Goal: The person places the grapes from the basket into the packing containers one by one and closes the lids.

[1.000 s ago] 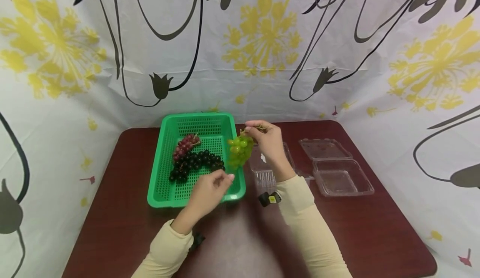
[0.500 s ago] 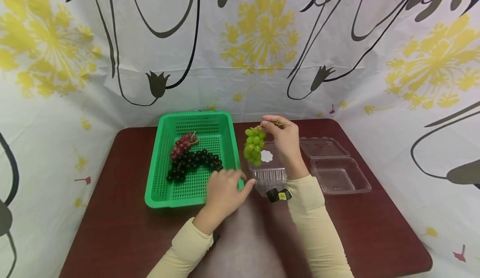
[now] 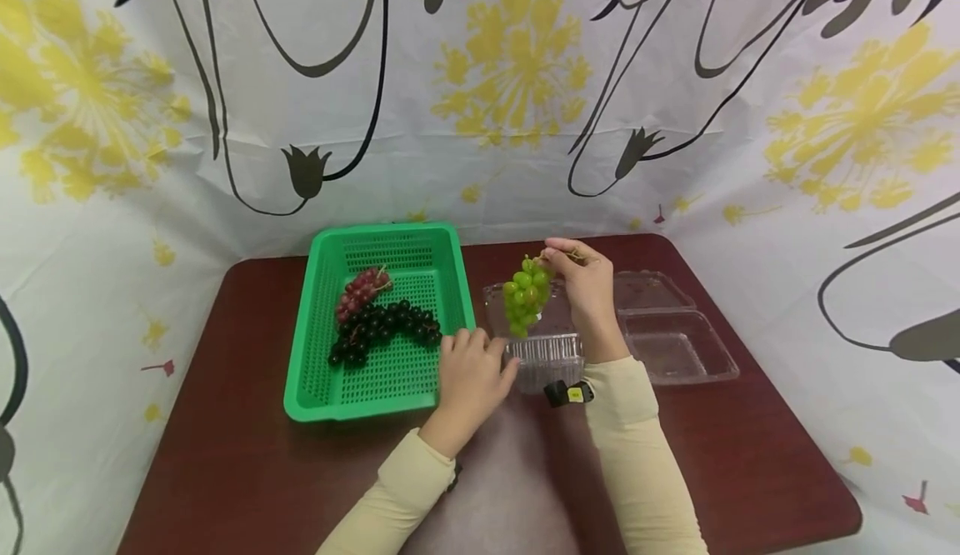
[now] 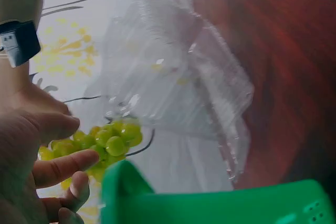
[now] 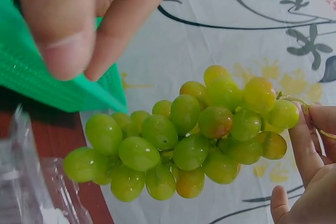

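My right hand (image 3: 590, 290) pinches the stem of a bunch of green grapes (image 3: 527, 292), which hangs over an opened clear plastic clamshell box (image 3: 550, 352). In the right wrist view the green grapes (image 5: 191, 148) fill the middle, and the stem passes between thumb and fingers. My left hand (image 3: 472, 376) is beside the right rim of the green basket (image 3: 295, 372), near the box, with relaxed fingers and nothing in them. In the left wrist view its fingers (image 4: 65, 166) overlap the grapes. Whether it touches the box or basket, I cannot tell.
Inside the basket lie a bunch of dark grapes (image 3: 381, 326) and a smaller bunch of red grapes (image 3: 362, 292). A second opened clear clamshell box (image 3: 678, 351) stands on the right of the dark red table (image 3: 750, 463). A patterned cloth (image 3: 465, 80) hangs behind.
My right hand has carried the green grapes rightward, from the basket's right edge to above the near clamshell box. My left hand has also moved right, from over the basket to beside its rim.
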The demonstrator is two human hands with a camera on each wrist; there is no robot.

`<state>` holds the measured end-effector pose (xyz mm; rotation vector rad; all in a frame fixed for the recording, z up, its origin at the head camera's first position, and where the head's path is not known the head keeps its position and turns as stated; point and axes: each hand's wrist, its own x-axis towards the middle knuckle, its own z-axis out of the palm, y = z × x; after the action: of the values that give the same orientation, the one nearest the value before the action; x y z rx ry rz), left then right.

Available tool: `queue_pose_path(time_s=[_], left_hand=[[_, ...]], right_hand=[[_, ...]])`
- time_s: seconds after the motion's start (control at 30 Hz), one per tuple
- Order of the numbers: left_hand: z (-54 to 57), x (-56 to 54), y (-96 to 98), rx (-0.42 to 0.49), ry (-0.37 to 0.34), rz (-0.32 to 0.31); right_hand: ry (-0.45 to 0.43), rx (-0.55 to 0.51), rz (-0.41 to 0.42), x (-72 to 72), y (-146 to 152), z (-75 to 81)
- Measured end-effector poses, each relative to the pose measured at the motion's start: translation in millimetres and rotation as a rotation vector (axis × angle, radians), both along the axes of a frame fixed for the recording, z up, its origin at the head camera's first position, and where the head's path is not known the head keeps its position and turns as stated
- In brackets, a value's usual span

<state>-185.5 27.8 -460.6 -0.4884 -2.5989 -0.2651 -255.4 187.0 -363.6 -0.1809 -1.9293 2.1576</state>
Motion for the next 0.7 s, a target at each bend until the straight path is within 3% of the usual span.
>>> queue_pose_path(time_s=[0.17, 0.3, 0.53, 0.7], left_hand=[[-14.1, -4.7, 8.0, -0.07, -0.016, 0.042], [-16.8, -6.8, 11.4, -0.074, -0.035, 0.05], [-12.0, 2.7, 11.8, 0.016, -0.058, -0.066], [-14.5, 5.7, 13.6, 0.004, -0.017, -0.115]], right_hand=[[-0.009, -0.018, -0.022, 0.7, 8.7, -8.9], [0.001, 0.028, -0.049, 0.6, 14.6, -14.0], [0.025, 0.033, -0.078, 2.6, 20.1, -18.3], [0.012, 0.057, -0.07, 3.9, 25.0, -21.4]])
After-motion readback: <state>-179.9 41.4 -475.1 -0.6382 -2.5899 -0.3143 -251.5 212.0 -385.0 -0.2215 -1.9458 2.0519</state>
